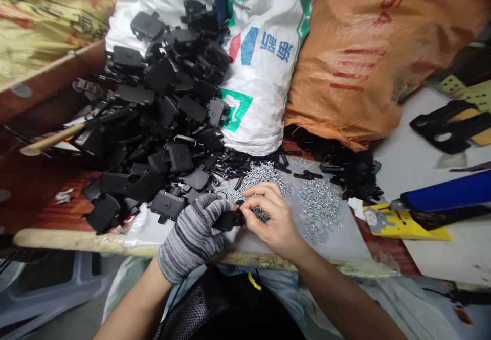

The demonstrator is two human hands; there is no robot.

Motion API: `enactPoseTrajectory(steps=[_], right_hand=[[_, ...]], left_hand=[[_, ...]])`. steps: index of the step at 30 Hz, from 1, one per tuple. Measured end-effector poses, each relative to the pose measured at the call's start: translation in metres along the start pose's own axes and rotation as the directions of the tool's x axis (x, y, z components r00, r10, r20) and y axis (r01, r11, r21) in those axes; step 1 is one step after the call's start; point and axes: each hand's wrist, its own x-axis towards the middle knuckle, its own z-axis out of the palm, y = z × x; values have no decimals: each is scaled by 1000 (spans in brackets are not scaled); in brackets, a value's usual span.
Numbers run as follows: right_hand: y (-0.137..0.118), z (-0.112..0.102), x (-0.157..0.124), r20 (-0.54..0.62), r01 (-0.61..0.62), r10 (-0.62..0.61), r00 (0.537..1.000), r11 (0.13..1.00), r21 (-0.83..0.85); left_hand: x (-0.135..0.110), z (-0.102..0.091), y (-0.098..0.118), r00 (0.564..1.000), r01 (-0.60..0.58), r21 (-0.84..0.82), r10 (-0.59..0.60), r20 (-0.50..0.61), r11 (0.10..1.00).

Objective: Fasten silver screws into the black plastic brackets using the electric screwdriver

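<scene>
Sacks of woven plastic fill the far side of what I see from my remote station: a white printed sack [264, 59], an orange sack [364, 59] and, at far left, a yellow patterned sack [49, 23]. Against the white one slumps a heap of black plastic housings [161, 105], spilling onto a red-brown bench top [57, 202]. To the right, a blue-handled tool [445, 191] lies beside a yellow cartoon card [399, 222]. A grey sheet [337, 248] on the bench carries 2 loose piles of small silver screws [320, 209], just beyond a pale wooden rail [76, 240].

Over the sheet, my left hand [191, 238], in a grey striped knit glove, is clenched around a single black housing [229, 220], which sits between both hands just above the rail. My bare right hand [274, 217] is curled, its fingertips [253, 193] pinched at the housing's far end; whatever they grip is hidden, so I cannot tell.

I judge the housing light, stiff and a little slippery. The body is the place to take hold, in the gloved palm, leaving the end free.
</scene>
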Motion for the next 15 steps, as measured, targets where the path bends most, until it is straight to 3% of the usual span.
enactPoseTrajectory(steps=[5, 9, 12, 15], right_hand=[[4, -16, -8, 92, -6, 3, 996, 999, 39], [-1, -34, -15, 152, -83, 75, 986, 995, 47], [-8, -41, -26, 178, -122, 105, 978, 989, 88], [-16, -46, -40, 127, -126, 135, 983, 989, -77]], left_hand=[[3, 9, 6, 999, 28, -62, -27, 20, 998], [-2, 27, 8, 996, 86, -166, -82, 27, 982], [-6, 42, 9, 984, 171, -416, -131, 124, 893], [-8, 56, 12, 962, 262, -532, -175, 209, 805]])
